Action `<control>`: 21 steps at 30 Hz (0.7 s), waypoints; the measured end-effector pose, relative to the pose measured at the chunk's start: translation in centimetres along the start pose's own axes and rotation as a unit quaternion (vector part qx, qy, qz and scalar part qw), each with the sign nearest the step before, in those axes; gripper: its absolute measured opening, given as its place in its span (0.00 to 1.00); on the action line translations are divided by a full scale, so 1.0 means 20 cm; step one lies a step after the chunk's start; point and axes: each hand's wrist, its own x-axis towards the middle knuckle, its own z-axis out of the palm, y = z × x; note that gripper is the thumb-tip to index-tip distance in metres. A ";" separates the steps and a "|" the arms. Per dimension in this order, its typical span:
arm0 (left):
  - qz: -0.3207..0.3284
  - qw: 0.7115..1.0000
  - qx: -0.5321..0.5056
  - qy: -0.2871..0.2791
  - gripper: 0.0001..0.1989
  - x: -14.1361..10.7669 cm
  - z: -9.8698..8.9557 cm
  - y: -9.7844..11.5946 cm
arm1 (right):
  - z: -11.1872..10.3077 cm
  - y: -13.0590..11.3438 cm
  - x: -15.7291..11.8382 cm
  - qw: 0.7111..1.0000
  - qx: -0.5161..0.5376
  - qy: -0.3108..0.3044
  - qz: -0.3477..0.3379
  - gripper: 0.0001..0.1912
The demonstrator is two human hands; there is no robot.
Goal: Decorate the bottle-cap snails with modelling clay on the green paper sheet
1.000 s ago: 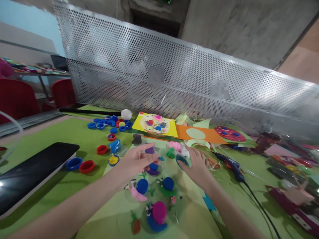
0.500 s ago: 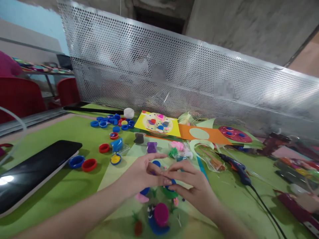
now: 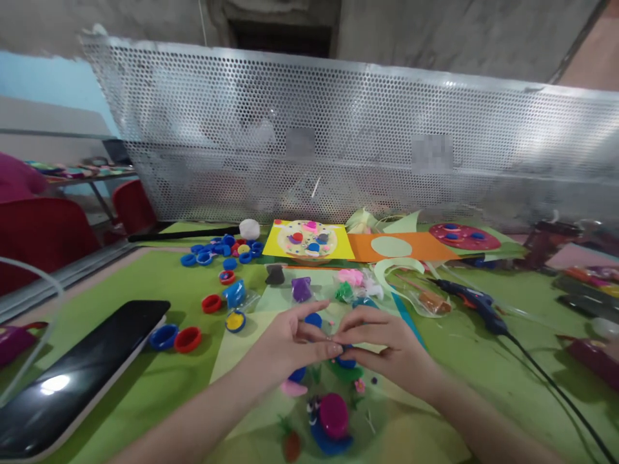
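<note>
In the head view, my left hand and my right hand meet fingertip to fingertip over a pale green sheet. Both are closed in a pinch; whatever lies between the fingertips is too small or hidden to name. Beneath and around them are blue bottle caps, partly covered by my fingers. Nearer me lies a blue clay snail with white eyes and a magenta cap as its shell. Beside it sit an orange clay carrot, a pink clay piece and a small pink flower.
A black phone-like slab lies at left, near blue and red cap rings. Bagged purple clay is beyond my hands. A glue gun with its cord lies right. Behind stand a yellow card and a perforated metal screen.
The camera view has turned slightly, so the scene sits differently in it. My hands stay together over the sheet in almost the same pinch.
</note>
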 end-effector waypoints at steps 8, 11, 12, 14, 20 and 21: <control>-0.020 0.998 -0.062 0.021 0.44 0.01 0.01 0.05 | 0.01 -0.01 0.00 0.999 -0.032 0.025 0.007 0.05; -0.001 0.998 -0.053 0.029 0.44 0.03 0.00 0.02 | 0.02 -0.01 0.00 0.999 -0.044 0.032 -0.001 0.03; 0.009 0.998 -0.046 0.035 0.42 0.03 0.00 0.01 | 0.03 -0.01 0.00 0.998 -0.056 0.034 -0.008 0.04; 0.019 0.998 -0.031 0.043 0.41 0.04 0.00 -0.01 | 0.03 -0.02 0.00 0.995 -0.083 0.043 -0.033 0.05; 0.012 0.997 -0.028 0.064 0.44 0.01 0.01 0.02 | 0.02 -0.04 -0.01 0.987 -0.111 0.069 -0.090 0.05; 0.007 0.997 -0.043 0.065 0.45 0.00 0.02 0.03 | 0.02 -0.04 -0.01 0.987 -0.106 0.075 -0.094 0.04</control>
